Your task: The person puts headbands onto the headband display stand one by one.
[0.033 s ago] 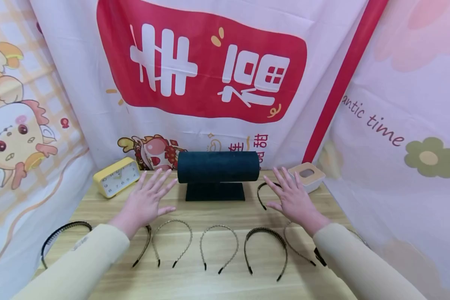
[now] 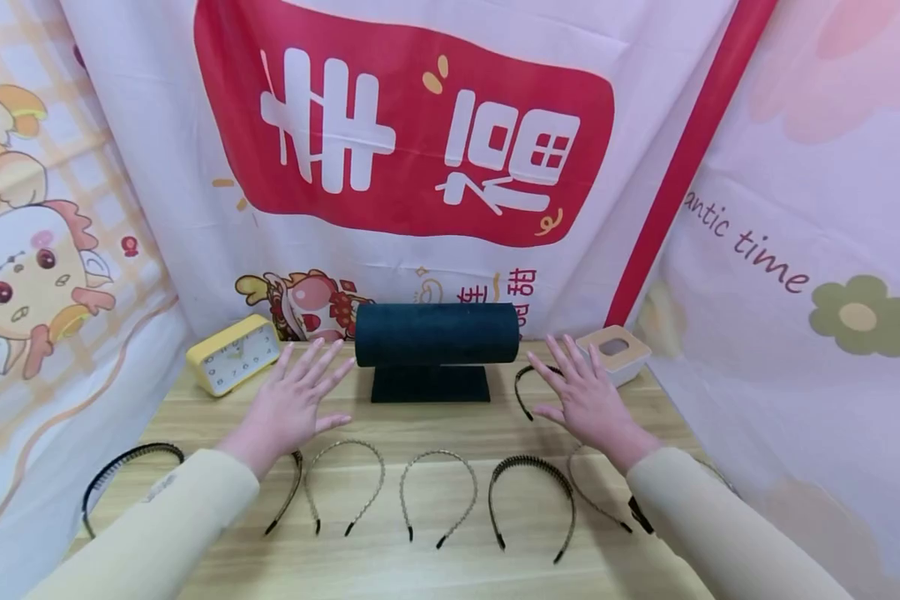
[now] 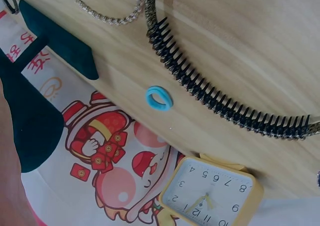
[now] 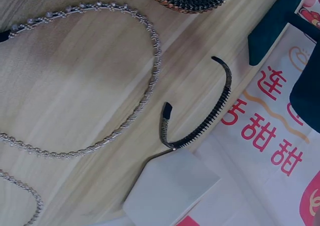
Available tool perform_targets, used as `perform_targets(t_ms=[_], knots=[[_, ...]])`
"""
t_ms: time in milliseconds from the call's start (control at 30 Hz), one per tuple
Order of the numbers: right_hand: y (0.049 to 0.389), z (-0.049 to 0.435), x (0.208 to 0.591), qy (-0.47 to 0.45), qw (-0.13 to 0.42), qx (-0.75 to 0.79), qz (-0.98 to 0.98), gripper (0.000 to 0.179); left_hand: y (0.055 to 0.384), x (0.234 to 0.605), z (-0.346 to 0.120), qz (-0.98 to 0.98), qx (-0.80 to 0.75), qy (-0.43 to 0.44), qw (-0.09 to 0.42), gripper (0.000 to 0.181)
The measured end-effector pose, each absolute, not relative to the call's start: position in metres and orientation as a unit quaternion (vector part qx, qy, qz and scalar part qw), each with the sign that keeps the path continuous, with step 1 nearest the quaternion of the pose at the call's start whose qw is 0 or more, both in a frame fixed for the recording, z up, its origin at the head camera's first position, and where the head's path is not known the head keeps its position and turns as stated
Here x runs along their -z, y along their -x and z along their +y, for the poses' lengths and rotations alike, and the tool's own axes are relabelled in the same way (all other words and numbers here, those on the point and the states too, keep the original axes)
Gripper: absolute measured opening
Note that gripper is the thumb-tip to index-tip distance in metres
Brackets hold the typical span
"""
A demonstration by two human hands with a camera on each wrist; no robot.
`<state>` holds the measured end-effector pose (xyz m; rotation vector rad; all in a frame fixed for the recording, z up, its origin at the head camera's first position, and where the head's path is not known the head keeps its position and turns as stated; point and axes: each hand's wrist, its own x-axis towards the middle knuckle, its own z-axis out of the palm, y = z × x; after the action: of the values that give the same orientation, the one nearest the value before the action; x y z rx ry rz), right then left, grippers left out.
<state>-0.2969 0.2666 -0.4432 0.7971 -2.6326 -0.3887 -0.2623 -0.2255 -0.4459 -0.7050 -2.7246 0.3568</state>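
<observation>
Both hands reach forward over the table with fingers spread, holding nothing. The left hand (image 2: 288, 404) is left of a dark display stand (image 2: 437, 335) with a padded roll on top. To that stand's right, the right hand (image 2: 587, 404) is beside a small toothed headband (image 2: 521, 392). Nearer the person lie several headbands: a toothed one (image 2: 531, 460), a beaded one (image 2: 437, 452) and another beaded one (image 2: 345, 441). Sleeves partly cover others. In the left wrist view, a blue ring-shaped band (image 3: 159, 98) lies beside a black-toothed headband (image 3: 200, 93).
A yellow alarm clock (image 2: 236, 354) stands at the back left. At the back right is a white box (image 2: 633, 343) with a tan top that has an oval opening. Printed cloth (image 2: 405, 125) hangs behind the wooden table (image 2: 420, 425) and along both sides.
</observation>
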Motion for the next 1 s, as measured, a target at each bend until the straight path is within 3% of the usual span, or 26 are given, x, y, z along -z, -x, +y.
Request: perform_targets(t_ms=[667,1000], knots=[[0.301,0.271,0.447,-0.273,0.183,0.128,-0.936,0.088,0.269,0.448,-0.225,-0.957,-0.105,0.227,0.15,0.092],[0.317,0.272,0.457,-0.26,0.154,0.048,-0.952,0.082,0.306,0.425,-0.216,-0.961,-0.066,0.199,0.18,0.104]])
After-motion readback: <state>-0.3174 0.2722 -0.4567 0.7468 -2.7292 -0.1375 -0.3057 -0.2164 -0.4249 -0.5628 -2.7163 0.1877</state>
